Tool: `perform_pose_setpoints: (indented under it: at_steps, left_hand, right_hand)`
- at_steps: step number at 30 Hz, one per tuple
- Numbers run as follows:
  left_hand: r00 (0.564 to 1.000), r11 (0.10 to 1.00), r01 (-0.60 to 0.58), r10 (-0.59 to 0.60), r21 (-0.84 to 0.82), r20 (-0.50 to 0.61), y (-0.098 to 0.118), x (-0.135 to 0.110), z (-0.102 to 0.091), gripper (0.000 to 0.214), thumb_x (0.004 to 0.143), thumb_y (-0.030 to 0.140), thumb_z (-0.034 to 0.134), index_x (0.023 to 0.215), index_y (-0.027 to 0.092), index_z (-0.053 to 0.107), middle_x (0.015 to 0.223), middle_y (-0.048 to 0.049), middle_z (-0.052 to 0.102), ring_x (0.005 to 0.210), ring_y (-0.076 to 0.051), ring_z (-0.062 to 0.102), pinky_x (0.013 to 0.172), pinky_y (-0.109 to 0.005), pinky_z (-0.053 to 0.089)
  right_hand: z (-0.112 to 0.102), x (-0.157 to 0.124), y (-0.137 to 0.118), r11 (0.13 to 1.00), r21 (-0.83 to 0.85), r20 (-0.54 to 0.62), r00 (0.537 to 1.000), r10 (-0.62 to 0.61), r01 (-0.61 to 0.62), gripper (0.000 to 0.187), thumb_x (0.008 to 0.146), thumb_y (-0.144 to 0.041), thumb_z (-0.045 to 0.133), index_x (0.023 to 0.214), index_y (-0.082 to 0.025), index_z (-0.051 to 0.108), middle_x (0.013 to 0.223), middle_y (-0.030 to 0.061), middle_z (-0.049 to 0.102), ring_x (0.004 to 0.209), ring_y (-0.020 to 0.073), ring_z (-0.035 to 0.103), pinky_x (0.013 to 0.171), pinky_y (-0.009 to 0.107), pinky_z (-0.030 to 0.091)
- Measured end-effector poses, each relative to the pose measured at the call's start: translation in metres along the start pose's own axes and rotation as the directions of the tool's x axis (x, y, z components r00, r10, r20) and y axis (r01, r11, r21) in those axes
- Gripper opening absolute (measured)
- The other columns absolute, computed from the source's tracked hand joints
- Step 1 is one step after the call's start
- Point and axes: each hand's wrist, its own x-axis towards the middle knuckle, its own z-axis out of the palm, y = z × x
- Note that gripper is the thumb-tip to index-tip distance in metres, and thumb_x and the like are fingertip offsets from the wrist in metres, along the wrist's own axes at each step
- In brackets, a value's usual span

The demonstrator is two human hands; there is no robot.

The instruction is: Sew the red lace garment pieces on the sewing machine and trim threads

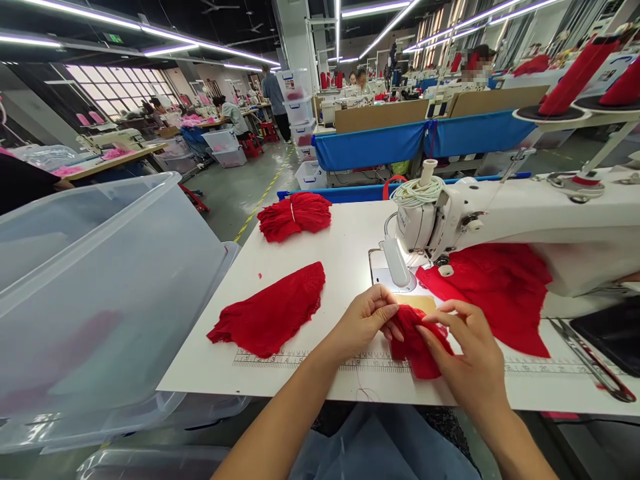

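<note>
Cloth of bright red fabric, gathered into a small crumpled piece (415, 347), lies between both hands, just below and right of the frame's centre. The left hand (375, 315) is nearly closed, pinching its upper left edge between thumb and fingers; the right hand (465, 350), loosely curled, nips its upper right part between thumb and fingertip. Beneath spreads a smooth white desk (350, 260) with a printed black ruler scale (295, 361) along its near edge. Just beyond the hands, right of centre, stands a white industrial sewing machine (500, 207), a wide red fabric panel (505, 293) under its arm. Left of centre lie a flat red lace-edged piece (273, 310) and, above it, a tied red fabric bundle (295, 217). A large translucent plastic bin (130, 287) fills the left side.
</note>
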Motion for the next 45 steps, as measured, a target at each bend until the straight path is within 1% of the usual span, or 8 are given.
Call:
perform_pose_setpoints:
  at_steps: [5, 14, 22, 30, 35, 37, 42, 45]
  left_hand:
    - [1.0, 1.0, -0.001, 0.001, -0.03, 0.013, 0.0, 0.0, 0.0, 0.044, 0.075, 0.055, 0.07, 0.081, 0.019, 0.046, 0.065, 0.002, 0.062, 0.057, -0.013, 0.065, 0.057, -0.023, 0.046]
    - [0.999, 0.994, -0.043, 0.044, -0.096, 0.007, -0.005, 0.003, 0.002, 0.041, 0.078, 0.052, 0.069, 0.079, 0.018, 0.048, 0.068, 0.0005, 0.064, 0.061, -0.011, 0.063, 0.067, -0.026, 0.05]
    - [0.998, 0.997, -0.059, 0.06, -0.053, 0.032, -0.006, 0.002, 0.003, 0.037, 0.083, 0.05, 0.065, 0.082, 0.018, 0.048, 0.069, 0.0014, 0.061, 0.059, -0.011, 0.062, 0.063, -0.025, 0.05]
    - [0.994, 0.992, -0.099, 0.095, 0.073, 0.06, -0.005, 0.003, 0.003, 0.034, 0.086, 0.05, 0.059, 0.083, 0.019, 0.047, 0.068, 0.0017, 0.058, 0.059, -0.012, 0.059, 0.062, -0.026, 0.049]
    - [0.99, 0.938, -0.141, 0.14, 0.316, 0.028, -0.006, 0.002, 0.0, 0.027, 0.092, 0.044, 0.05, 0.082, 0.019, 0.046, 0.066, 0.0037, 0.05, 0.06, -0.011, 0.049, 0.059, -0.023, 0.04]
    - [0.981, 0.884, -0.182, 0.191, 0.431, 0.022, -0.007, 0.002, 0.0, 0.021, 0.093, 0.036, 0.048, 0.081, 0.019, 0.047, 0.07, 0.0031, 0.049, 0.063, -0.011, 0.046, 0.062, -0.024, 0.038]
    - [0.977, 0.818, -0.214, 0.167, 0.534, 0.136, -0.007, 0.001, 0.003, 0.023, 0.096, 0.029, 0.04, 0.111, 0.019, 0.054, 0.072, 0.0036, 0.048, 0.065, -0.012, 0.045, 0.065, -0.024, 0.037]
    - [0.978, 0.789, -0.194, 0.109, 0.583, 0.178, -0.005, 0.001, 0.006, 0.027, 0.094, 0.028, 0.04, 0.113, 0.019, 0.058, 0.073, 0.0026, 0.051, 0.066, -0.013, 0.046, 0.065, -0.024, 0.037]
  right_hand:
    - [0.001, -0.003, 0.006, 0.988, 0.037, 0.184, 0.973, 0.138, -0.147, 0.023, 0.089, -0.039, 0.051, 0.082, -0.027, 0.069, 0.084, 0.0059, 0.067, 0.079, 0.0229, 0.059, 0.069, 0.037, 0.044]
    - [0.002, 0.008, -0.008, 0.876, 0.366, 0.25, 0.94, 0.231, -0.313, 0.013, 0.078, -0.038, 0.063, 0.079, -0.029, 0.072, 0.084, 0.0052, 0.068, 0.081, 0.023, 0.062, 0.072, 0.034, 0.049]
    - [-0.002, 0.012, -0.01, 0.599, 0.451, 0.53, 0.738, 0.417, -0.662, 0.03, 0.069, -0.052, 0.072, 0.074, -0.023, 0.069, 0.067, 0.0003, 0.064, 0.061, 0.0163, 0.053, 0.056, 0.027, 0.043]
    - [-0.002, 0.015, -0.013, 0.511, 0.514, 0.561, 0.721, 0.407, -0.688, 0.035, 0.073, -0.055, 0.07, 0.071, -0.02, 0.066, 0.07, 0.0014, 0.064, 0.066, 0.0166, 0.056, 0.062, 0.026, 0.047]
    - [0.0, 0.015, -0.006, 0.362, 0.597, 0.569, 0.696, 0.438, -0.716, 0.038, 0.07, -0.056, 0.072, 0.074, -0.019, 0.062, 0.069, -0.0005, 0.059, 0.063, 0.0137, 0.052, 0.057, 0.024, 0.045]
    - [-0.001, 0.016, -0.003, 0.43, 0.579, 0.554, 0.721, 0.417, -0.693, 0.037, 0.074, -0.056, 0.068, 0.076, -0.02, 0.061, 0.07, -0.0006, 0.059, 0.063, 0.0133, 0.051, 0.057, 0.023, 0.044]
    - [-0.005, 0.017, 0.0, 0.825, 0.371, 0.386, 0.879, 0.281, -0.427, 0.031, 0.083, -0.05, 0.055, 0.07, -0.022, 0.059, 0.063, -0.0007, 0.058, 0.057, 0.0146, 0.051, 0.052, 0.025, 0.042]
    - [-0.005, 0.013, 0.001, 0.929, 0.262, 0.271, 0.944, 0.187, -0.26, 0.025, 0.087, -0.04, 0.05, 0.072, -0.023, 0.06, 0.066, 0.0003, 0.063, 0.058, 0.0155, 0.056, 0.054, 0.025, 0.044]
